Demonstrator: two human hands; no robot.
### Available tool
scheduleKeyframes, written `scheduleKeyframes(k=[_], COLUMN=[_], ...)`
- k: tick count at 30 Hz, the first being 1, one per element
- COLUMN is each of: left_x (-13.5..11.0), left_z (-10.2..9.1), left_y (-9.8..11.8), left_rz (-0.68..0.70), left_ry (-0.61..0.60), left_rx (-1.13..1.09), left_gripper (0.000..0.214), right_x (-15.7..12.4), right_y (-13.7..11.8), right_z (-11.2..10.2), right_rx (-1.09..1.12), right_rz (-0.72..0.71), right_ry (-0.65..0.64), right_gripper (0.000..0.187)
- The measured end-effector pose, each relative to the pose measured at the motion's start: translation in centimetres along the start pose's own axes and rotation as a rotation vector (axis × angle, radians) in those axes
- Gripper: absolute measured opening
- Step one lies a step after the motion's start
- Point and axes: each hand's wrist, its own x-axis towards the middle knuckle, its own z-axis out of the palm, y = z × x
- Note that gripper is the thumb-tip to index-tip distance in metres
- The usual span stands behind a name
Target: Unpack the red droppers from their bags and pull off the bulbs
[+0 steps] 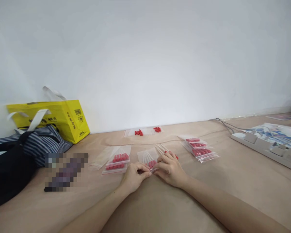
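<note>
Tan tabletop, plain pale wall behind. Yellow bag, left: dark Chinese characters, partly covered; QR code. Clear packet front-centre; red tips at near end, white sticks pointing wallward, long axis slanting slightly left. Left hand, right hand pinching packet's near edge.

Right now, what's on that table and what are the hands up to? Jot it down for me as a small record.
Left fingers: pinching the near edge of a small clear bag
Right fingers: at the same edge, exact grip unclear
Bag contents: white sticks with red ends
By right hand: loose sticks, partly covered
Left: left filled bags, overlapping
Right: right filled bags, overlapping
Near wall: small red pieces on clear plastic
Far left: yellow bag
Far right: white power strip
</note>
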Motion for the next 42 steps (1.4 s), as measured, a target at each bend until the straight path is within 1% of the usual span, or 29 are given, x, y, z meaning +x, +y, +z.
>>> scheduleKeyframes(k=[5,8,12,16,19,21,24,26,29,31,33,35,38,40,42], left_x=[0.1,0.1,0.0,0.0,0.1,0.1,0.0,0.0,-0.1,-0.2,-0.2,-0.2,0.0,0.1,0.1], left_z=[0.0,0.1,0.0,0.0,0.0,-0.1,-0.3,-0.4,-0.1,0.1,0.4,0.4,0.2,-0.1,-0.4], left_y=[0.0,0.0,0.2,0.7,1.0,1.2,1.2,1.2,0.9,0.7,0.4,0.1,-0.2,-0.3,-0.4], left_rz=[-0.030,-0.036,-0.038,-0.030,-0.028,-0.002,0.080,0.114,0.180,0.246,0.273,0.239,0.173,0.158,0.144], left_ry=[0.016,0.020,0.029,0.035,0.030,0.010,-0.036,-0.037,-0.016,-0.006,0.015,0.075,0.159,0.189,0.239], left_rx=[-0.030,-0.033,-0.023,-0.005,0.009,0.036,0.109,0.152,0.189,0.193,0.195,0.202,0.207,0.204,0.202], left_gripper=[0.003,0.003,0.005,0.014,0.014,0.013,0.013,0.015,0.019,0.019,0.018,0.018,0.018,0.018,0.019], right_x=[0.0,0.1,0.3,0.6,0.7,0.7,0.6,0.5,0.6,0.7,0.8,0.9,1.0,0.9,0.7], right_y=[-0.2,-0.3,-0.3,-0.5,-0.6,-0.5,-0.5,-0.5,-0.6,-0.8,-1.2,-1.7,-2.3,-2.4,-2.2], right_z=[0.1,0.3,0.7,0.8,0.8,0.8,0.8,0.8,0.8,0.9,1.0,1.0,0.8,0.5,0.0], right_rx=[-0.005,-0.036,-0.070,-0.036,-0.015,-0.014,-0.015,-0.017,-0.007,0.007,0.022,0.046,0.071,0.080,0.089], right_rz=[-0.038,-0.029,-0.037,-0.073,-0.121,-0.141,-0.145,-0.145,-0.105,-0.027,0.058,0.089,0.053,0.045,0.069], right_ry=[-0.029,-0.038,-0.021,0.003,0.011,0.011,0.001,-0.009,-0.043,-0.083,-0.124,-0.170,-0.234,-0.245,-0.234], right_gripper=[0.010,0.011,0.012,0.016,0.019,0.020,0.022,0.021,0.016,0.013,0.010,0.009,0.010,0.010,0.009])
